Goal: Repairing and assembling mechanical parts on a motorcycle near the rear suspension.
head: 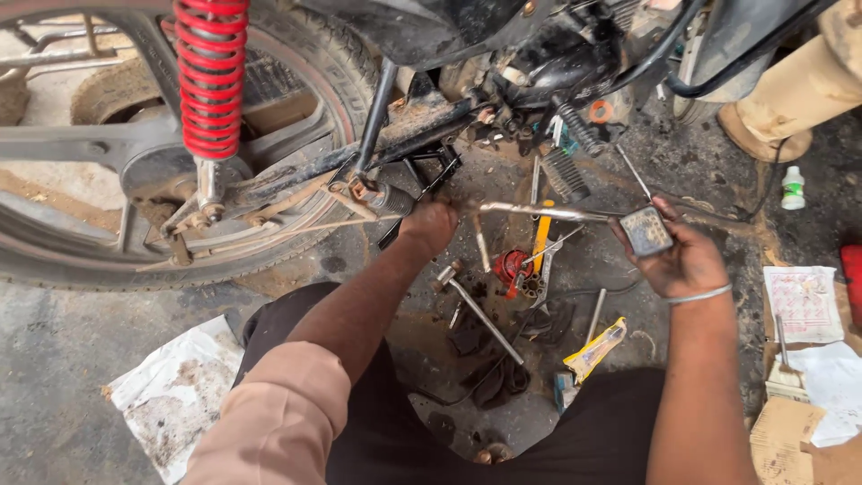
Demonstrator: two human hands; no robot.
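My left hand (429, 224) is closed around one end of a long bent metal lever (539, 212), just below the motorcycle's footrest bracket (388, 198). My right hand (678, 260) grips the lever's other end at its square ribbed pedal pad (646, 231). The lever runs level between both hands, under the engine area (548, 63). A metal bangle sits on my right wrist.
The rear wheel (135, 162) and red shock spring (211, 76) fill the upper left. Tools lie on the oily floor: a T-handle wrench (480, 310), a yellow-handled tool (541, 235), a red part (512, 266), black rags (494, 368). Papers (804, 301) lie right; another person's leg (799, 90) upper right.
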